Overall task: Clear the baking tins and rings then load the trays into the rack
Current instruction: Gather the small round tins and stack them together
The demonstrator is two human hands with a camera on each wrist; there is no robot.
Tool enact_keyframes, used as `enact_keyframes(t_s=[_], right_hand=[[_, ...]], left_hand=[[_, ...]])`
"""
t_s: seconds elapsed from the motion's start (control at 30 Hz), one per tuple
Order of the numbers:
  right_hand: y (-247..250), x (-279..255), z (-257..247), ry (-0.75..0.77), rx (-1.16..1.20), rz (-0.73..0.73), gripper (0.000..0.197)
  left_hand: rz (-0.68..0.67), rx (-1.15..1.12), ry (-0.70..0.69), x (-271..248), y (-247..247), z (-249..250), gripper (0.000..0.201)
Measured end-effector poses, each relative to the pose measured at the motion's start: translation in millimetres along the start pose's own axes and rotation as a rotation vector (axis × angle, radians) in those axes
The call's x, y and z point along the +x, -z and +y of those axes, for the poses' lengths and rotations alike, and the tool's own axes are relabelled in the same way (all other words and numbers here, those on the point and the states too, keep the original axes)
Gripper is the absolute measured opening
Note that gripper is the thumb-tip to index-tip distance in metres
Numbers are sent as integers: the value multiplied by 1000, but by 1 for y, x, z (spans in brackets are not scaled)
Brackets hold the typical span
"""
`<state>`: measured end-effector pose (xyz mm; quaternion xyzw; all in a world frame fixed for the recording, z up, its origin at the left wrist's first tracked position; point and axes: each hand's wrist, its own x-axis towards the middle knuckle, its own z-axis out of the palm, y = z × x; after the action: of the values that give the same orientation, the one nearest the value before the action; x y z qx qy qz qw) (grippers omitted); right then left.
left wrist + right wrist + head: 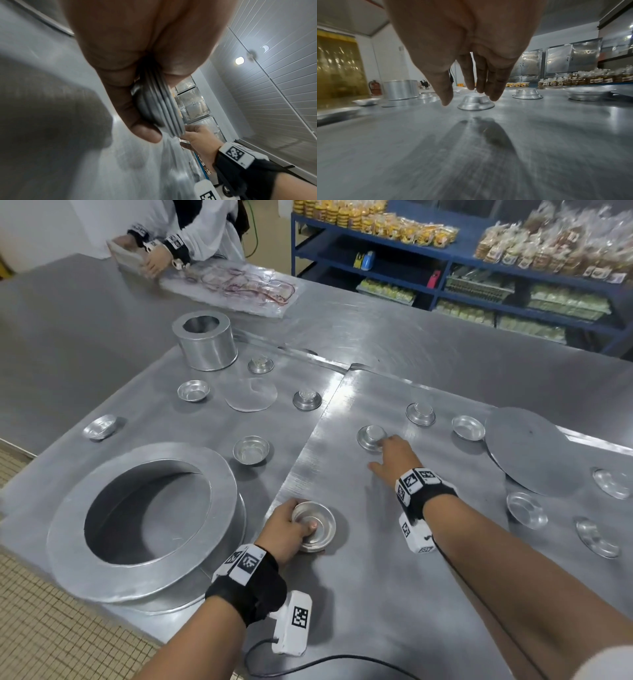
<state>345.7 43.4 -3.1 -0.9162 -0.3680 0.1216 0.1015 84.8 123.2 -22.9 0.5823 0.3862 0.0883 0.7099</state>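
Two flat metal trays lie side by side: the left tray (161, 419) and the right tray (394, 577). My left hand (291, 525) grips a small stack of nested tart tins (317, 523), thumb inside the top tin; in the left wrist view the stack of tins (159, 108) shows several rims. My right hand (390, 455) reaches out with straight fingers over an upside-down small tin (371, 438), fingertips at its edge; in the right wrist view the same upturned tin (476, 102) sits just below the fingers (469, 75). A large ring (144, 522) and a tall ring (205, 340) stand on the left tray.
More small tins are scattered on both trays, such as an upturned tin (420, 413) and an open tin (467, 428). A round metal disc (527, 450) lies at the right. Another person's hands (154, 258) work at the table's far end. Blue shelves (513, 278) hold packed goods.
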Motion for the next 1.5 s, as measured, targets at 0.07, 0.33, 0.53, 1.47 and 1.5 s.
enact_keyframes(t_s=[0.07, 0.33, 0.53, 1.47, 1.5], right_hand=[[0, 18, 1, -42, -36, -11, 62], [-8, 65, -9, -137, -58, -41, 64], [-14, 59, -12, -200, 47, 2, 65], [-7, -220, 4, 70, 875, 377, 65], [-8, -226, 6, 71, 884, 366, 65]], left_hand=[[2, 18, -5, 6, 3, 0, 24], [-12, 44, 6, 22, 13, -3, 28], [-3, 101, -15, 22, 15, -4, 31], [-224, 35, 13, -32, -83, -1, 72], [-229, 20, 9, -36, -88, 1, 66]])
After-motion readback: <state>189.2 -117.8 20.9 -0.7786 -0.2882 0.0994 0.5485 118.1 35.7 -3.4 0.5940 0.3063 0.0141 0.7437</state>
